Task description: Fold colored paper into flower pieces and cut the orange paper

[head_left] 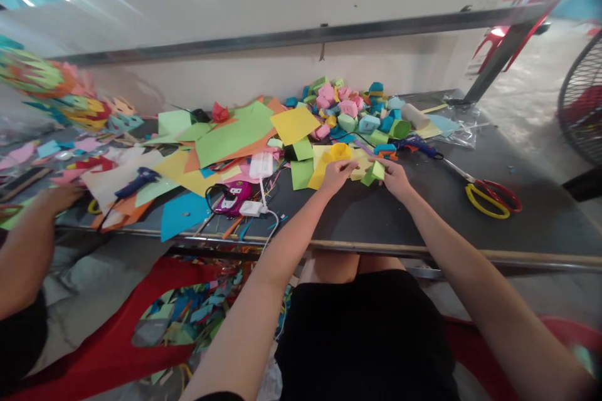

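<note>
Your right hand (pixel 395 177) pinches the green block (pixel 374 173) over the table (pixel 451 225), between your hands; your left hand (pixel 339 175) is curled nearby — whether it grips anything, I cannot tell. The blocks (pixel 348 108) heaped beyond look already shaped, and the green one seems nearly so, while flat sheets (pixel 235 136) lie unfolded leftward. Room opens rightward to the scissors (pixel 474 180); the front edge runs beneath your forearms.

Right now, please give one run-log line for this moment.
Right hand: holds green paper piece; left hand: near yellow paper; scissors: on table
</note>
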Demonstrator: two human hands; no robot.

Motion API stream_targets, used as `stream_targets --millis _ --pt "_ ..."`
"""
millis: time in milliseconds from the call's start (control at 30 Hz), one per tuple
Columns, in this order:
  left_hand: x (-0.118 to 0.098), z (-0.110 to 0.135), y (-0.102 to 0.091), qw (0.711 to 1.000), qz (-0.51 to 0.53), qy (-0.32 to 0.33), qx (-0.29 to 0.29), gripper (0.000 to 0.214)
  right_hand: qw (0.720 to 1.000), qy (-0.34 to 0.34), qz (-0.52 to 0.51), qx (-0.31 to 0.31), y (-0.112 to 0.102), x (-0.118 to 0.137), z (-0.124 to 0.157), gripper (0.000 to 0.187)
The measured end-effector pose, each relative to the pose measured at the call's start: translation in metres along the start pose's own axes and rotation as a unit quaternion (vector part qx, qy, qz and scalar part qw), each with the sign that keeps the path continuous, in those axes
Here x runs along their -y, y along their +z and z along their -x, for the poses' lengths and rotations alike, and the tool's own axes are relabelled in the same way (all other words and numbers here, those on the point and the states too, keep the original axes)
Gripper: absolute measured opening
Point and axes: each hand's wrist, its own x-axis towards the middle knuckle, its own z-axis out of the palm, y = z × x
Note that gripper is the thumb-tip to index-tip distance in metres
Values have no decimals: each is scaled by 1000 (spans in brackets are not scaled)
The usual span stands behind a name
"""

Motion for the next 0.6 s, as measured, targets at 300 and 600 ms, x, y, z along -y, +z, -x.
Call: stream_targets --millis 300,600 --pt "4 4 3 985 -58 157 51 35 982 -51 170 58 -1 -8 0 43" --pt "3 9 2 938 -241 245 37 35 936 -53 333 101 4 2 3 62"
